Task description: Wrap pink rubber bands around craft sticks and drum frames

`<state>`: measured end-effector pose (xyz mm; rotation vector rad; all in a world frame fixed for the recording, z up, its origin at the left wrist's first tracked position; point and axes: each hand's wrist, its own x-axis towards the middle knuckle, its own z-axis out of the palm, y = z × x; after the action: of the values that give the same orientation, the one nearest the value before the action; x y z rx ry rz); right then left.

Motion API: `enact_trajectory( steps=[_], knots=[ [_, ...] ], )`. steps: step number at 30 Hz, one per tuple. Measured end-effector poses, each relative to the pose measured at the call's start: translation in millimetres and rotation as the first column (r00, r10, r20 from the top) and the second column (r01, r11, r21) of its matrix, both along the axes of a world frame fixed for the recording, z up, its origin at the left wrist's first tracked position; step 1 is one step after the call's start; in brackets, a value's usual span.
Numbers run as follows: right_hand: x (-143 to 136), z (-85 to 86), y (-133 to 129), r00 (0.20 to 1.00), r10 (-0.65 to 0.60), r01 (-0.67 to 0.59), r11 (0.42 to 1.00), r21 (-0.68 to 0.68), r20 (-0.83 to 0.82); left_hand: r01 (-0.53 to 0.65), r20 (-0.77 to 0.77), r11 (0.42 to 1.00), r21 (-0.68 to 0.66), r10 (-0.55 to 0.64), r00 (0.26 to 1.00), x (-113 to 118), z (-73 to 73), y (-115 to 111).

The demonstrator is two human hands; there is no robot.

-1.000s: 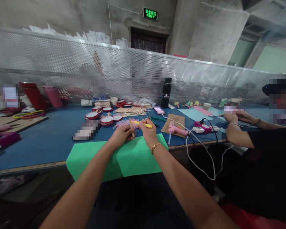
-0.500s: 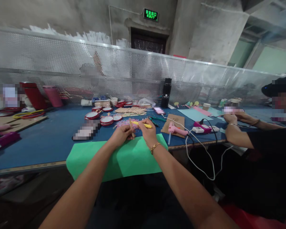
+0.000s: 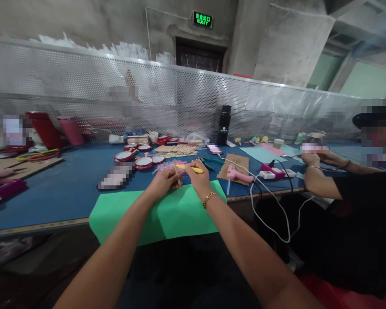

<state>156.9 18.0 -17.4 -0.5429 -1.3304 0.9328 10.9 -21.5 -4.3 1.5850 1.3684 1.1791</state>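
My left hand [image 3: 163,183] is closed around a small wooden stick [image 3: 178,178], held upright over the back edge of a green sheet [image 3: 176,214]. In my right hand [image 3: 199,178] is a yellow pen-like tool [image 3: 196,170], its tip at the upper part of the stick. Just behind my fingers lies a pile of thin pink and purple strands [image 3: 161,166], partly hidden by my hands. Small red-rimmed drums [image 3: 144,162] stand to the left of the strands, and flat wooden sticks [image 3: 176,149] lie farther back.
A pink glue gun [image 3: 239,175] rests on cardboard [image 3: 242,162] at the right, with white cables hanging over the table edge. A black bottle [image 3: 224,125] stands behind. A blurred phone [image 3: 116,176] lies left. At far right, another person's hands [image 3: 312,159] are over the table.
The yellow tool and my right hand have shifted very slightly left. Both hands keep their holds.
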Motion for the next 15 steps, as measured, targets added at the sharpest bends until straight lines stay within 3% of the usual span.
enact_trajectory(
  steps=[8, 15],
  knots=[
    [-0.4, -2.2, 2.7, 0.998, -0.039, 0.037, 0.999, -0.025, -0.054, -0.015, -0.007, 1.0, -0.011, 0.015, 1.0, 0.0, 0.3, -0.9],
    [0.4, 0.8, -1.2, 0.999, -0.03, 0.029, 0.999, 0.033, 0.027, 0.003, -0.015, 1.0, 0.005, -0.003, 1.0, 0.3, 0.7, -1.2]
  ],
)
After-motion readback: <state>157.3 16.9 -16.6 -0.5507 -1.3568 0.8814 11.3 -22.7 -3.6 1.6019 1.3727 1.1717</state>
